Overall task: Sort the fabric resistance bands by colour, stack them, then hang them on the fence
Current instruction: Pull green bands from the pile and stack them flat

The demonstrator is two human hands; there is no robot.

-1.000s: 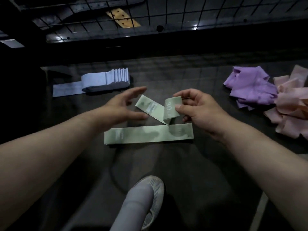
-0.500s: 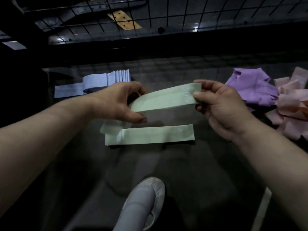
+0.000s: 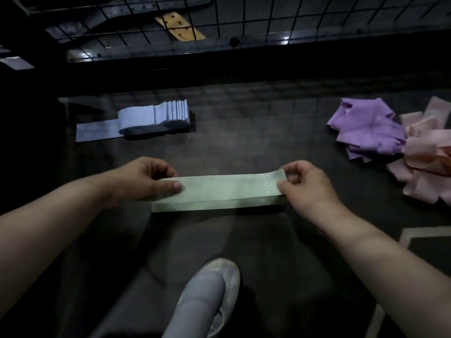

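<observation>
We hold a green band point(image 3: 224, 187) flat, our left hand point(image 3: 146, 181) clamped on one end and our right hand point(image 3: 305, 186) pinching the other, just above a second green band point(image 3: 207, 205) on the floor point(image 3: 244, 147). The blue stack point(image 3: 156, 117) lies beyond to the left, and the purple pile point(image 3: 366, 130) and pink pile point(image 3: 427, 162) to the right.

I'm pinching a pale green fabric resistance band point(image 3: 224, 187) flat between my left hand point(image 3: 146, 181) and right hand point(image 3: 307, 186), holding it just over a second green band point(image 3: 214, 205) that is lying on the dark floor point(image 3: 244, 147). A folded blue band stack point(image 3: 156, 117) is sitting far left, and a purple heap point(image 3: 366, 130) and a pink heap point(image 3: 424, 162) are lying to the right.
</observation>
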